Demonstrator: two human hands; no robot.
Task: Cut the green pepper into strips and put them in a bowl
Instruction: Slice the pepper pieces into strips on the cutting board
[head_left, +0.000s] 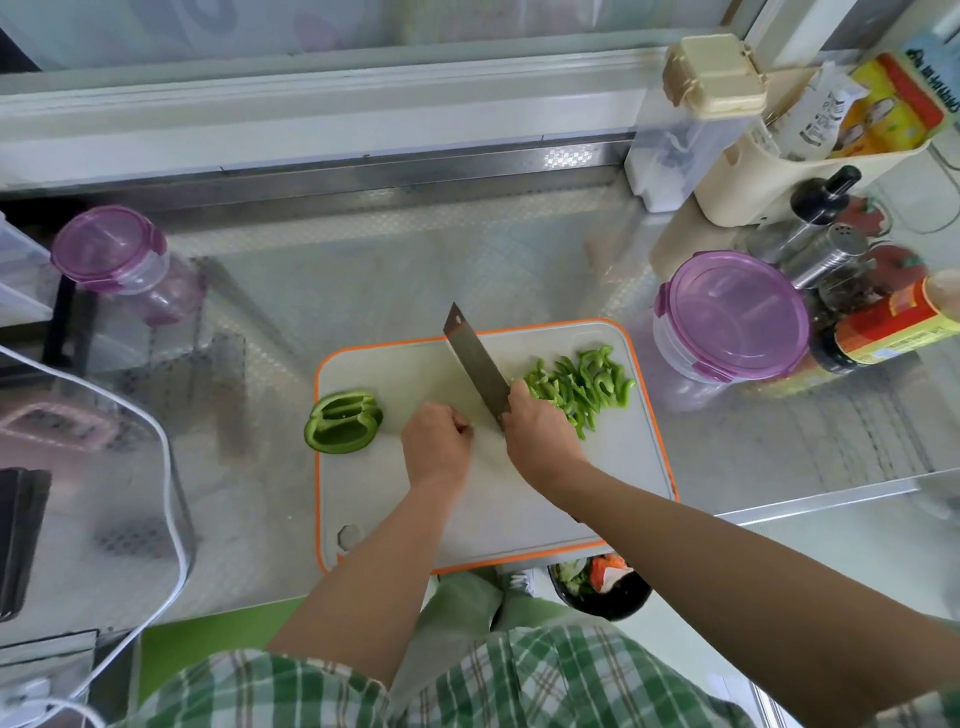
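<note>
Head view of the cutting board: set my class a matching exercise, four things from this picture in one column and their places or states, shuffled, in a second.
Column A
1. pepper half
2. pepper strips
3. cleaver
4. wide purple-lidded tub

Column B
a. gripped by the right hand
b. on the counter, right of the cutting board
c. at the board's left edge
d. piled on the board's right part

Pairs: 1-c, 2-d, 3-a, 4-b
</note>
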